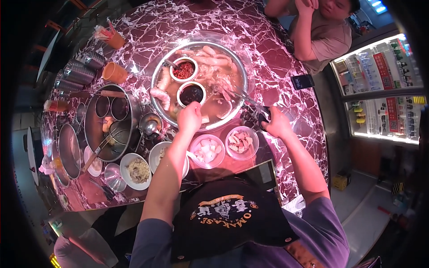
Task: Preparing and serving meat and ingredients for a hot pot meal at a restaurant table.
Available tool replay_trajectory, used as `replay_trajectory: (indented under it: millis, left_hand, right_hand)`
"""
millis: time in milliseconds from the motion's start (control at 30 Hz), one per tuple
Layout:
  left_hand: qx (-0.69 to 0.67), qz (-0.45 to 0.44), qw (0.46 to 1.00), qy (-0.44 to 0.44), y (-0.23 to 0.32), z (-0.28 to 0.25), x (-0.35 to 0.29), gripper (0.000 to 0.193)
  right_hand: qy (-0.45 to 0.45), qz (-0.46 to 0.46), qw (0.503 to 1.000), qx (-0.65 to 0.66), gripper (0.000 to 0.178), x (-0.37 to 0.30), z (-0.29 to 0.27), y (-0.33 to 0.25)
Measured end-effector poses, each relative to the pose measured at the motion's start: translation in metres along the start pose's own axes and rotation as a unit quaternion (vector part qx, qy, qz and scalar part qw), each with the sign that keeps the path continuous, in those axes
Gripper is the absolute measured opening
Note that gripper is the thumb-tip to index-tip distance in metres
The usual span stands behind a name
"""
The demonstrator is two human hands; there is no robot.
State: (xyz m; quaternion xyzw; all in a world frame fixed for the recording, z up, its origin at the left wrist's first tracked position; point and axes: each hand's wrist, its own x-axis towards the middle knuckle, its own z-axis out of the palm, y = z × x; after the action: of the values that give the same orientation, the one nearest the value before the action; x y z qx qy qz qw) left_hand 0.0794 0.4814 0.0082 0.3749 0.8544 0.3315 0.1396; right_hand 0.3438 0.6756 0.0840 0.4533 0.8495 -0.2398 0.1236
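A wide steel basin (157, 71) of pale meat pieces in broth stands at the middle of the marble table. Inside it sit a small bowl of red chilli (184, 70) and a small bowl of dark sauce (191, 94). My left hand (190, 117) reaches over the basin's near rim just below the dark sauce bowl, fingers curled down; whatever is under them is hidden. My right hand (276, 123) grips the black handles of scissors (250, 102), whose blades point left into the basin.
Two clear bowls of cut pieces (207, 150) (241, 142) and a white bowl of mince (137, 170) stand near me. A big pot (109, 123), steel cups and orange cups (115, 72) crowd the left. A phone (302, 81) and a seated person (324, 35) are at the far right.
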Motion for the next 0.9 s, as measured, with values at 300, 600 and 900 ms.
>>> replay_trajectory:
  millis: [300,600,900]
  left_hand:
    - [0.013,0.004,0.998,-0.066,0.010,-0.026,-0.043,0.010]
    - [0.116,-0.032,0.980,-0.157,-0.009,-0.029,0.086,0.013]
    - [-0.376,-0.240,0.849,-0.284,-0.044,0.000,0.065,0.012]
  right_hand:
    - [-0.045,0.018,0.997,-0.066,0.060,0.019,-0.014,-0.035]
    - [-0.107,0.013,0.980,-0.168,0.070,0.053,-0.050,-0.050]
    - [-0.047,-0.122,0.985,-0.114,0.060,0.050,-0.041,-0.021]
